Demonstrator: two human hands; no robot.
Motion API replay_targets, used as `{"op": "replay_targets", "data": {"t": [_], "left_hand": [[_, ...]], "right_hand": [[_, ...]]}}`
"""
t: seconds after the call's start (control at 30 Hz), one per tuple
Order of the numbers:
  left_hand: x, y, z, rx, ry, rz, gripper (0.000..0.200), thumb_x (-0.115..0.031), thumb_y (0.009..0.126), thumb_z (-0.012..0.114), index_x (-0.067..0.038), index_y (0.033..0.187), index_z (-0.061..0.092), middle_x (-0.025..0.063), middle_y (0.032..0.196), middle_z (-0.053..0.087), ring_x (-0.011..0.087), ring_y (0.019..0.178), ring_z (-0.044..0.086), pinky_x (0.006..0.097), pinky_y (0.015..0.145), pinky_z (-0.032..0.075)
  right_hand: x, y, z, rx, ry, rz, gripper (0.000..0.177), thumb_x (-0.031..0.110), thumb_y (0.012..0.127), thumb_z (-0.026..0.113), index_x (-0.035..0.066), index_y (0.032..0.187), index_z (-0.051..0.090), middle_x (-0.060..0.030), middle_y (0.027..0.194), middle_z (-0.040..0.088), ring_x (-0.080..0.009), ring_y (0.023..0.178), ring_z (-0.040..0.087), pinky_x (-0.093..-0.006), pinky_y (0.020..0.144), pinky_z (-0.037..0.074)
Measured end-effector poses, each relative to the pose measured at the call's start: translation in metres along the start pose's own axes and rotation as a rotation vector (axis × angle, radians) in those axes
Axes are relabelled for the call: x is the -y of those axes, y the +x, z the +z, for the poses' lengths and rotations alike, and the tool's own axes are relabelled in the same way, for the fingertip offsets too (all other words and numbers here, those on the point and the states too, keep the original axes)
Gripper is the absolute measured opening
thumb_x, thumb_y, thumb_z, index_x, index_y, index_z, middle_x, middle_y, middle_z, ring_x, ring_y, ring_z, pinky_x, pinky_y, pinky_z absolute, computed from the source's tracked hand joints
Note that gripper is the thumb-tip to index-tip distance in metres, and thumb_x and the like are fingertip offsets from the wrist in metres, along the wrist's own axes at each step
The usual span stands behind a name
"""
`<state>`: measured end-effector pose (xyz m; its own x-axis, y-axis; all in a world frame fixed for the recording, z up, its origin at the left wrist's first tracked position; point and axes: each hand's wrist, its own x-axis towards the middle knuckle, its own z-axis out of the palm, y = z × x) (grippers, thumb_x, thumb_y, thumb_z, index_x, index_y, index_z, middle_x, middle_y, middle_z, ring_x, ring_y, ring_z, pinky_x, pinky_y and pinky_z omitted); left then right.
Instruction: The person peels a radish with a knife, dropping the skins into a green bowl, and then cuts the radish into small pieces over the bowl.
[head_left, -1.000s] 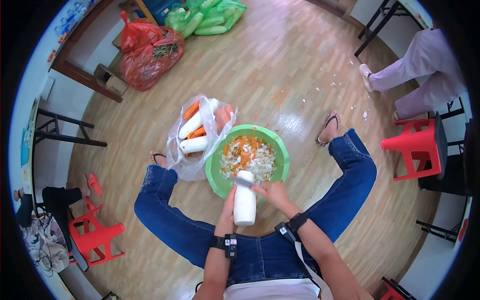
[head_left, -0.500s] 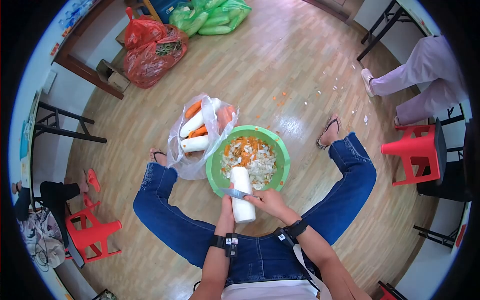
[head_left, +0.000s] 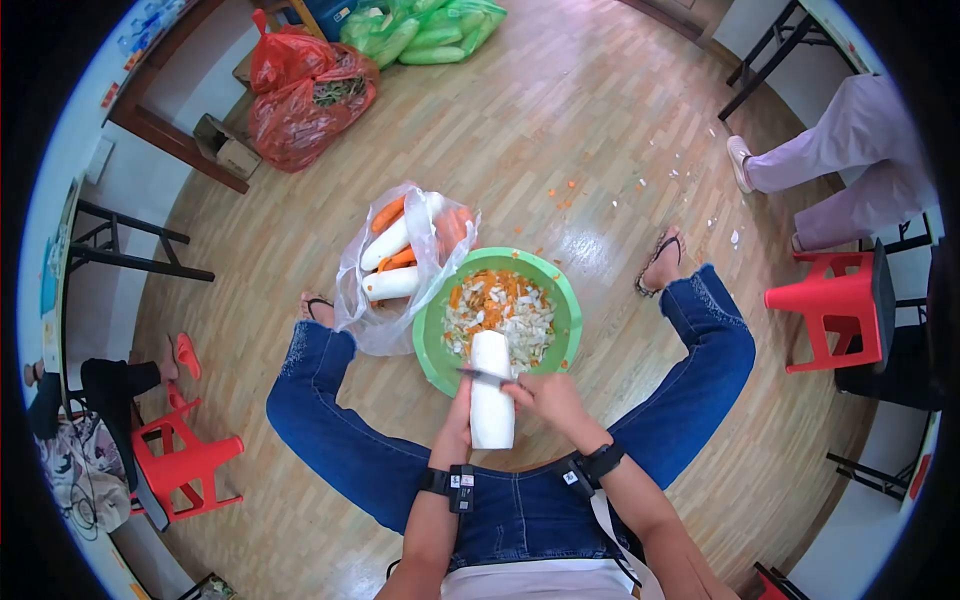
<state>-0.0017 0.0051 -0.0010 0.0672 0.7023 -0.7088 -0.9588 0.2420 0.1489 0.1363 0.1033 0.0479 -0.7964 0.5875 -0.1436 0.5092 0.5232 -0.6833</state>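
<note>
A thick white radish [head_left: 492, 415] stands lengthwise between my hands, its far end over the rim of a green basin [head_left: 427, 350]. My left hand [head_left: 461, 412] is wrapped round its left side, the fingers partly hidden behind it. In my right hand [head_left: 550, 398] is a knife [head_left: 484, 376], its blade lying across the radish. Orange and white peelings [head_left: 510, 315] lie in the basin. Left of the basin, a clear plastic bag [head_left: 375, 333] holds carrots [head_left: 387, 215] and white radishes [head_left: 386, 244].
Red bags [head_left: 300, 115] and green bags [head_left: 440, 35] lie at the back left. Red stools [head_left: 830, 305] stand at both sides. One person's legs [head_left: 830, 145] are at right, another's [head_left: 120, 385] at left. Scraps [head_left: 565, 190] dot the floor.
The radish has turned slightly and shifted a little to the right. The knife and my right hand have moved slightly up and right, and the blade now looks thinner and darker.
</note>
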Motion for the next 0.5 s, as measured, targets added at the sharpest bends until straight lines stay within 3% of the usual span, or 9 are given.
{"op": "replay_targets", "data": {"t": [0.07, 0.13, 0.4, 0.43, 0.5], "left_hand": [[0.000, -0.005, 0.004, 0.186, 0.083, -0.097, 0.068, -0.063, 0.082, 0.031, -0.006, 0.117, 0.045, 0.0174, 0.091, 0.060, 0.0271, 0.075, 0.062, 0.0374, 0.065, 0.053], [0.002, -0.005, 0.007, 0.112, 0.094, -0.079, 0.068, -0.063, 0.083, 0.029, -0.006, 0.116, 0.046, 0.0195, 0.085, 0.060, 0.0276, 0.070, 0.062, 0.0369, 0.062, 0.054], [0.003, 0.012, -0.017, -0.087, -0.019, 0.036, 0.060, -0.060, 0.082, 0.039, -0.009, 0.113, 0.049, 0.0099, 0.093, 0.061, 0.0230, 0.074, 0.062, 0.0374, 0.062, 0.053], [0.003, 0.011, -0.016, -0.095, -0.083, 0.009, 0.060, -0.059, 0.083, 0.037, -0.008, 0.113, 0.048, 0.0140, 0.090, 0.061, 0.0260, 0.073, 0.062, 0.0393, 0.062, 0.053], [0.006, 0.005, -0.013, -0.007, 0.010, -0.051, 0.060, -0.058, 0.084, 0.036, -0.007, 0.114, 0.047, 0.0163, 0.088, 0.060, 0.0280, 0.072, 0.062, 0.0402, 0.062, 0.053]], "right_hand": [[-0.006, 0.010, -0.003, -0.062, 0.011, 0.168, 0.038, 0.043, 0.081, 0.051, 0.007, 0.069, 0.057, -0.0114, 0.057, 0.057, -0.0299, 0.053, 0.057, -0.0400, 0.047, 0.044], [-0.013, 0.013, -0.001, -0.128, -0.012, 0.161, 0.039, 0.044, 0.081, 0.051, 0.007, 0.068, 0.058, -0.0116, 0.055, 0.056, -0.0301, 0.052, 0.057, -0.0400, 0.047, 0.044], [0.007, -0.001, 0.002, 0.084, 0.005, -0.021, 0.038, 0.044, 0.081, 0.052, 0.009, 0.067, 0.059, -0.0121, 0.056, 0.054, -0.0295, 0.052, 0.056, -0.0389, 0.048, 0.042], [0.004, 0.001, 0.004, 0.082, 0.003, -0.019, 0.038, 0.044, 0.081, 0.052, 0.009, 0.067, 0.059, -0.0121, 0.056, 0.054, -0.0295, 0.052, 0.056, -0.0389, 0.048, 0.042], [-0.010, 0.011, 0.011, 0.044, -0.023, 0.191, 0.042, 0.044, 0.082, 0.049, 0.008, 0.067, 0.061, -0.0137, 0.056, 0.056, -0.0307, 0.053, 0.057, -0.0402, 0.050, 0.045]]}}
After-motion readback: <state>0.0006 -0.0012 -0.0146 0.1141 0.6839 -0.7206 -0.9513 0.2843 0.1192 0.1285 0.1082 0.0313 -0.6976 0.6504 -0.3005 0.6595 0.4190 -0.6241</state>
